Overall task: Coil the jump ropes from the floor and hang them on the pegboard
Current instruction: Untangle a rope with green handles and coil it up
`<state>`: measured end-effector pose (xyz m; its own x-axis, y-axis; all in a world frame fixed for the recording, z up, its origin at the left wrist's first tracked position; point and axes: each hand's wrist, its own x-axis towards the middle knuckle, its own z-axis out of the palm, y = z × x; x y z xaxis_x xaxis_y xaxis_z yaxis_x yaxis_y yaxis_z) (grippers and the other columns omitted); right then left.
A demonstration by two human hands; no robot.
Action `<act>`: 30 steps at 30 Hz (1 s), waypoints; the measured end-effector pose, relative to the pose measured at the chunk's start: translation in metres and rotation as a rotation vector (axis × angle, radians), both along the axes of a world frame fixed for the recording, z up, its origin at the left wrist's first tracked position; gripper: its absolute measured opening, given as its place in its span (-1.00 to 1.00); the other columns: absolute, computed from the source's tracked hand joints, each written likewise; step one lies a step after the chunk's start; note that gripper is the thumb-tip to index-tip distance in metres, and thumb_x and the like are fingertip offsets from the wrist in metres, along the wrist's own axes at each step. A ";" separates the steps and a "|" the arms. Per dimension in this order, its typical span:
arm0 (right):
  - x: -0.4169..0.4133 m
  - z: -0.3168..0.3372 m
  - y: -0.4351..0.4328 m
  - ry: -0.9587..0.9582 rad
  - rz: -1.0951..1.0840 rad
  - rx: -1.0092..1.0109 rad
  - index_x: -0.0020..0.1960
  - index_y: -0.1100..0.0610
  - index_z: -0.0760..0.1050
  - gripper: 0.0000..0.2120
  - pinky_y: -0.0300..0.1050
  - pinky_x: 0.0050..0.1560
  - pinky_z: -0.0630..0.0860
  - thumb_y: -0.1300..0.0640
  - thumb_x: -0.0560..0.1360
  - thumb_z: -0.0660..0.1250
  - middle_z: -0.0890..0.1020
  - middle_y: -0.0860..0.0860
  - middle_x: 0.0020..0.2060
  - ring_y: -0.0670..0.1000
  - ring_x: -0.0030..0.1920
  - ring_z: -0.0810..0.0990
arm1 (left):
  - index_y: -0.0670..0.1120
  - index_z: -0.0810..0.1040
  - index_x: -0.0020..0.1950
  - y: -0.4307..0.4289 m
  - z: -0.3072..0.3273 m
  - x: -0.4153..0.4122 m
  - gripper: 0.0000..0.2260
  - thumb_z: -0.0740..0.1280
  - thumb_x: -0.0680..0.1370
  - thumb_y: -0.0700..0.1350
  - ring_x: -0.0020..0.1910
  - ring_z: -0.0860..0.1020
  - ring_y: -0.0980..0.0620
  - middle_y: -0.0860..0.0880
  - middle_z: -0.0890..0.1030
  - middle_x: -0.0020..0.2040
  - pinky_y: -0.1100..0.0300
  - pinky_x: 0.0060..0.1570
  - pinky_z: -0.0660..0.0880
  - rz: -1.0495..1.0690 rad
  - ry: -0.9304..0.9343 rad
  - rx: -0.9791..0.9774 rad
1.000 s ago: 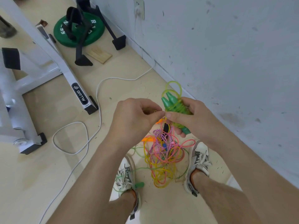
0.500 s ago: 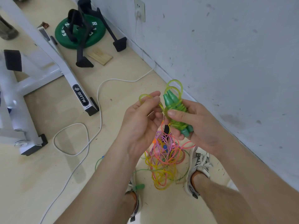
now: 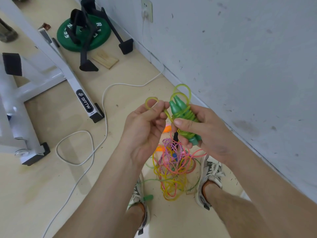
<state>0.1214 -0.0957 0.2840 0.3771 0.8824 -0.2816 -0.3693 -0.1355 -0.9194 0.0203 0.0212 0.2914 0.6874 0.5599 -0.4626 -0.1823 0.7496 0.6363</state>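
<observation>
From the head view, the right hand (image 3: pixel 204 133) was curled round a pair of green handles (image 3: pixel 180 110) wound about with yellow-green cord, thumb pressed across the front. The left hand (image 3: pixel 144 133) pinched a loop of that cord (image 3: pixel 151 102) between thumb and fingertips, just beside the handle tips. Both hands were raised over the floor near the wall (image 3: pixel 240 57).

Below them, partly hidden by the wrists, a tangle of pink, yellow and orange ropes (image 3: pixel 173 170) lay between the two shoes (image 3: pixel 211 172). A white cable (image 3: pixel 96 146) looped across the floor from a wall socket (image 3: pixel 146 9). A white bench frame (image 3: pixel 72 79) stood to the left, with a green weight plate (image 3: pixel 103 36) and a wood block (image 3: pixel 105 59) beyond it.
</observation>
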 end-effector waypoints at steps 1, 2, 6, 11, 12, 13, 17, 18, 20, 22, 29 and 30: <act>-0.001 0.000 0.000 -0.001 0.002 0.001 0.12 0.25 0.54 -0.70 -0.14 -0.49 0.37 0.17 0.43 0.40 0.60 0.15 -0.26 0.03 -0.49 0.45 | -0.20 0.45 0.08 -0.002 0.000 0.001 -0.76 0.34 0.43 -0.28 -0.43 0.42 0.14 -0.06 0.59 -0.31 0.39 -0.46 0.37 0.010 -0.004 -0.001; -0.001 0.000 0.000 -0.008 0.008 -0.003 0.15 0.26 0.53 -0.67 -0.13 -0.49 0.38 0.17 0.42 0.40 0.60 0.15 -0.26 0.03 -0.48 0.45 | -0.21 0.43 0.12 -0.002 -0.003 0.002 -0.79 0.30 0.49 -0.29 -0.44 0.39 0.13 -0.04 0.57 -0.33 0.36 -0.46 0.36 0.002 0.019 0.033; -0.004 -0.001 0.000 -0.071 0.030 -0.035 0.08 0.30 0.51 -0.69 -0.14 -0.48 0.38 0.17 0.41 0.42 0.60 0.14 -0.29 0.05 -0.47 0.46 | -0.20 0.52 0.21 -0.001 -0.006 0.002 -0.77 0.11 0.67 -0.25 -0.44 0.37 0.02 -0.10 0.48 -0.33 0.16 -0.34 0.29 -0.266 0.256 0.538; -0.002 0.000 0.000 -0.052 0.003 -0.039 0.09 0.29 0.50 -0.67 -0.12 -0.47 0.38 0.16 0.40 0.42 0.61 0.15 -0.29 0.04 -0.49 0.46 | -0.08 0.63 0.13 0.008 0.003 -0.008 -0.70 0.10 0.67 -0.19 -0.25 0.30 0.01 -0.10 0.43 -0.20 0.22 -0.24 0.30 -0.479 0.206 0.584; -0.002 0.001 -0.001 -0.053 0.005 -0.039 0.09 0.29 0.50 -0.67 -0.12 -0.47 0.38 0.16 0.40 0.42 0.61 0.15 -0.28 0.04 -0.49 0.46 | -0.10 0.62 0.13 0.010 0.003 -0.009 -0.71 0.10 0.67 -0.18 -0.25 0.29 0.04 -0.06 0.41 -0.22 0.24 -0.25 0.31 -0.477 0.178 0.549; -0.001 0.001 -0.001 -0.055 0.007 -0.039 0.09 0.29 0.49 -0.67 -0.11 -0.46 0.39 0.16 0.40 0.43 0.61 0.15 -0.28 0.04 -0.49 0.46 | -0.13 0.61 0.13 0.011 0.003 -0.010 -0.72 0.09 0.67 -0.18 -0.25 0.29 0.06 -0.02 0.40 -0.25 0.26 -0.26 0.32 -0.471 0.151 0.519; 0.000 0.002 -0.002 -0.058 0.008 -0.036 0.11 0.28 0.51 -0.65 -0.11 -0.46 0.39 0.15 0.40 0.47 0.62 0.15 -0.27 0.03 -0.48 0.46 | -0.17 0.61 0.16 0.014 0.000 -0.011 -0.73 0.12 0.63 -0.27 -0.28 0.36 0.10 0.01 0.48 -0.28 0.31 -0.27 0.34 -0.388 0.124 0.523; 0.001 0.002 -0.003 -0.054 0.011 -0.033 0.11 0.27 0.52 -0.66 -0.12 -0.46 0.39 0.15 0.40 0.47 0.62 0.15 -0.27 0.03 -0.48 0.47 | -0.16 0.62 0.12 0.015 0.000 -0.012 -0.74 0.15 0.62 -0.29 -0.28 0.39 0.10 0.02 0.51 -0.29 0.32 -0.27 0.34 -0.372 0.131 0.533; 0.002 0.002 -0.004 -0.043 0.032 -0.022 0.14 0.27 0.53 -0.65 -0.13 -0.47 0.40 0.17 0.41 0.47 0.61 0.14 -0.27 0.03 -0.48 0.47 | -0.17 0.63 0.06 0.016 0.000 -0.013 -0.78 0.20 0.59 -0.30 -0.31 0.45 0.13 0.02 0.58 -0.31 0.35 -0.31 0.35 -0.349 0.137 0.541; 0.003 0.003 -0.004 -0.029 0.065 -0.004 0.17 0.29 0.52 -0.64 -0.14 -0.47 0.39 0.20 0.42 0.46 0.60 0.14 -0.28 0.03 -0.48 0.46 | -0.21 0.63 0.03 0.017 0.001 -0.014 -0.82 0.24 0.53 -0.30 -0.35 0.47 0.13 -0.01 0.60 -0.33 0.39 -0.37 0.37 -0.334 0.107 0.494; 0.005 0.005 -0.006 0.032 0.194 0.011 0.16 0.34 0.49 -0.66 -0.16 -0.49 0.37 0.20 0.44 0.38 0.57 0.15 -0.27 0.05 -0.48 0.44 | -0.14 0.48 -0.05 0.016 0.001 -0.015 -0.87 0.34 0.47 -0.33 -0.41 0.48 0.06 -0.03 0.58 -0.40 0.31 -0.37 0.35 -0.357 -0.009 0.578; 0.005 0.005 -0.006 0.050 0.205 0.005 0.17 0.34 0.49 -0.65 -0.17 -0.49 0.37 0.20 0.44 0.37 0.57 0.15 -0.27 0.05 -0.48 0.44 | -0.13 0.45 -0.07 0.016 0.001 -0.014 -0.86 0.31 0.49 -0.34 -0.41 0.47 0.06 -0.02 0.58 -0.41 0.30 -0.35 0.33 -0.347 -0.017 0.625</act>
<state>0.1268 -0.1021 0.2893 0.1755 0.9405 -0.2911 -0.3798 -0.2081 -0.9014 0.0059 0.0368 0.2926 0.8781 0.4646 -0.1145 -0.0129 0.2621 0.9650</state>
